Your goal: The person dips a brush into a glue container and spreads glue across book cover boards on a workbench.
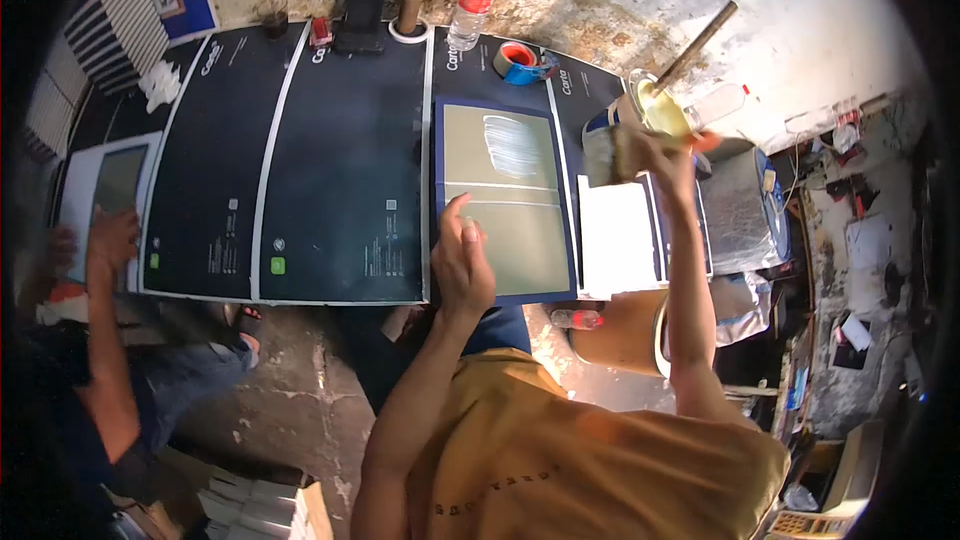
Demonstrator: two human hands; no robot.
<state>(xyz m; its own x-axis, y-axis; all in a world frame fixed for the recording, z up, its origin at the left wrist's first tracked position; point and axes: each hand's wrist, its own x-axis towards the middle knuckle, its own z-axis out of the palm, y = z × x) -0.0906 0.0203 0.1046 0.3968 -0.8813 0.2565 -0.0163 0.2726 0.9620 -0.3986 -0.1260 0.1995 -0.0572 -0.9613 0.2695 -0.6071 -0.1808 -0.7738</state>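
Observation:
A flat board with a blue border and two beige-green panels lies in front of me, with streaky white strokes on its upper panel. My left hand is at the board's left edge, fingers partly curled and apart, holding nothing visible. Over at the right, my right hand is bent round a brush-like thing, blurred, beside a container of pale yellow stuff with a stick standing in it. White sheets lie just right of the board.
Along the table's back stand a phone, a bottle and tape rolls. A co-worker's hands are at a similar board at far left. A brown drum stands below the table's right end.

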